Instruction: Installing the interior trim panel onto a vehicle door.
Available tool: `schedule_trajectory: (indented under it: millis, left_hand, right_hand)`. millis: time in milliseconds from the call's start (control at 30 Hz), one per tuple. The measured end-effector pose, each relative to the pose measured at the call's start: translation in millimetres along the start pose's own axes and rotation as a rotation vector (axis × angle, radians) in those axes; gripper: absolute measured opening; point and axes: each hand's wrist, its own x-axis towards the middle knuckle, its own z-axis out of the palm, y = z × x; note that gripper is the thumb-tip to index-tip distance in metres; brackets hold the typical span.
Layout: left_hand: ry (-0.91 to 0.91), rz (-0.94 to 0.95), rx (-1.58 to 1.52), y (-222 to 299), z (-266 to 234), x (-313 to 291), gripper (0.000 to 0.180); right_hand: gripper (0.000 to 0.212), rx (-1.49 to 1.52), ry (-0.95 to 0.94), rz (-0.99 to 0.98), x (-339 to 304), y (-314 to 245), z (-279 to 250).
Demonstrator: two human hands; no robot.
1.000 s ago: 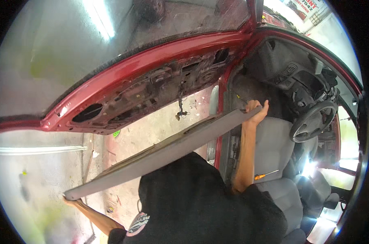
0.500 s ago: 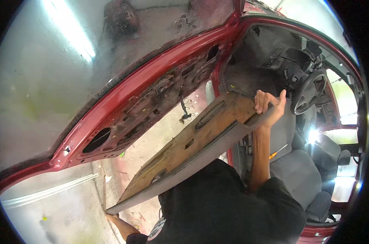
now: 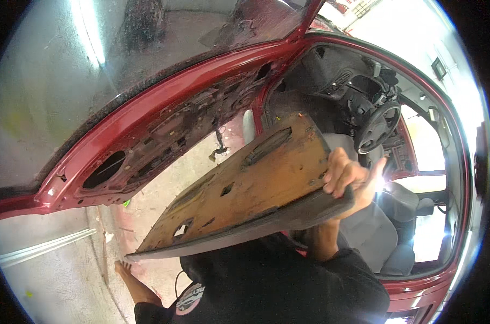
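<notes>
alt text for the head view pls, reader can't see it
A person holds a removed car door panel, brown backing side up, with the right hand gripping one end and the left hand at the other, beside a stripped red car door and grey seats.

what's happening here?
A person holds a removed door panel between both hands, its brown backing facing up. The right hand grips the end nearest the car's cabin, the left hand the far end. It is clear of the stripped red door, which stands open. Grey seats lie beyond.
</notes>
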Motion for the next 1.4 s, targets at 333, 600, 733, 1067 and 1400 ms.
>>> schedule_trajectory:
  millis: [333, 600, 733, 1067, 1400]
  left_hand:
    - [-1.191, 0.723, 0.274, 102.2, 164.2, -307.7, 0.038]
    - [-1.236, 0.793, 0.448, 63.5, 214.5, -404.1, 0.063]
    - [-1.284, 0.951, 0.475, 80.8, 224.5, -439.6, 0.058]
    - [-0.957, 0.966, 0.675, 90.9, 254.9, -493.9, 0.049]
    - [-0.746, 0.919, 0.915, 66.4, 274.5, -496.9, 0.049]
  right_hand:
    - [0.072, -0.150, 0.160, 0.057, -10.0, 58.2, 13.8]
    - [0.073, 0.048, 0.284, 0.061, 34.0, 129.6, -17.7]
    - [0.077, 0.081, 0.280, 0.181, 58.3, 148.6, -36.7]
    - [0.077, 0.159, 0.328, 0.362, 79.1, 238.2, -75.4]
    - [0.055, -0.334, 0.480, 0.250, 25.4, 311.9, -117.2]
